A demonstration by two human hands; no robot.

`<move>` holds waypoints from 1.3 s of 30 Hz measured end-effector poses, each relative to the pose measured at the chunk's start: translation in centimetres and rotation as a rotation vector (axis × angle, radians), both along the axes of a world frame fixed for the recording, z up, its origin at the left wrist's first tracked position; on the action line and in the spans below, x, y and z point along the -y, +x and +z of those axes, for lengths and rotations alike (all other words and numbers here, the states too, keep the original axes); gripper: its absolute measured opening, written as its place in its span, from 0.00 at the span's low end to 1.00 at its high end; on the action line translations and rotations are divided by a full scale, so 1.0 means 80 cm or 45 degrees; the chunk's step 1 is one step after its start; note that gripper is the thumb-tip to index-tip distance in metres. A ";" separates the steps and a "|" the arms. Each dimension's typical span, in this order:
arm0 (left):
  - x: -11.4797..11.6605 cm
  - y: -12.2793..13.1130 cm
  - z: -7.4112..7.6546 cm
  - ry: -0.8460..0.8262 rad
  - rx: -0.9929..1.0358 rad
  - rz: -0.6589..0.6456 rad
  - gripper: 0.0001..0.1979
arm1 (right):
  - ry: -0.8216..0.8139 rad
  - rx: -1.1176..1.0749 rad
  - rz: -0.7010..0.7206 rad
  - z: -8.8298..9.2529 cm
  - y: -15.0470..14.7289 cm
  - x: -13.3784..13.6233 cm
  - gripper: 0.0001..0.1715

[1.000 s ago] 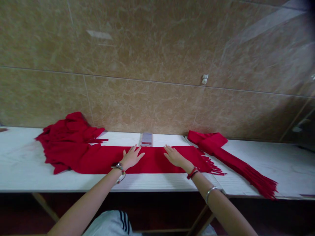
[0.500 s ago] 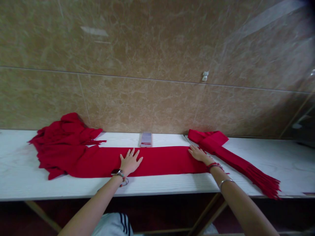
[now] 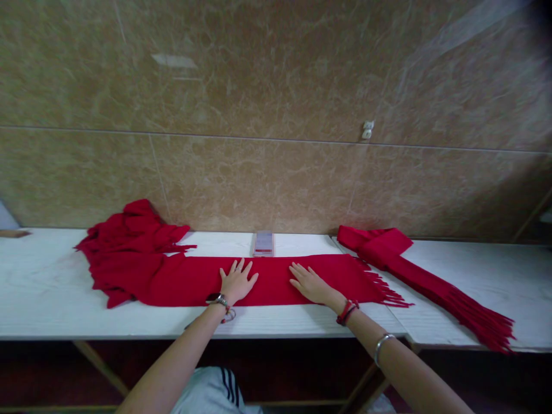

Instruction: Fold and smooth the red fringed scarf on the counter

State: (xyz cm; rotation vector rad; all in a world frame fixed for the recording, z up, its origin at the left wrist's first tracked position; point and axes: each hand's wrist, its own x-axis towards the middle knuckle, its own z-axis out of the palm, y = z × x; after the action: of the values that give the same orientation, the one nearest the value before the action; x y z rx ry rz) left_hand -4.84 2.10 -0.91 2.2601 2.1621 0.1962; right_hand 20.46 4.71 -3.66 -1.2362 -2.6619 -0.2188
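A red scarf lies flat along the white table, its fringed end toward the right. On its middle rests my left hand, fingers spread and palm down. To the right, my right hand also lies flat on the cloth, fingers stretched out. Leftward the scarf runs into a crumpled heap of red fabric; I cannot tell where one piece ends and another begins. A second red scarf, folded over at its back end, lies slantwise on the right with its fringe near the front edge.
A phone-like flat object sits behind the scarf near the wall. The white table stands against a brown tiled wall bearing a small white figure. A seam crosses the tabletop at right.
My right hand has slid left over the scarf, away from the fringed end, which now shows. My left hand stays at the same spot on the cloth. The view has shifted slightly.
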 end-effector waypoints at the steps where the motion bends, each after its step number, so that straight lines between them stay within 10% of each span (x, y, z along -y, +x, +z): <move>1: 0.000 0.000 0.001 -0.002 0.002 -0.001 0.31 | 0.024 0.026 -0.036 -0.002 0.017 -0.003 0.28; 10: -0.001 0.001 0.000 -0.006 0.018 0.004 0.31 | -0.023 0.148 -0.452 -0.002 0.161 -0.033 0.23; 14: -0.001 0.000 -0.001 0.006 0.022 -0.002 0.31 | 0.008 -0.001 -0.462 0.017 0.106 -0.027 0.27; 19: 0.001 0.001 -0.001 0.020 0.010 0.006 0.30 | -0.051 -0.082 0.002 0.024 -0.033 -0.001 0.31; 23: 0.000 0.000 -0.002 0.017 -0.008 0.010 0.30 | -0.077 -0.073 0.108 0.013 -0.073 0.011 0.31; 39: -0.006 -0.002 -0.002 0.012 0.008 -0.004 0.30 | -0.004 0.193 -0.521 0.015 0.174 -0.047 0.23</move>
State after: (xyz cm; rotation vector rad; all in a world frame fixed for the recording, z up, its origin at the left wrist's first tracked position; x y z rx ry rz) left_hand -4.96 2.56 -1.04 2.2652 2.1589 0.2136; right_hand 34.39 8.46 -2.45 -1.8235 -2.4962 -0.3818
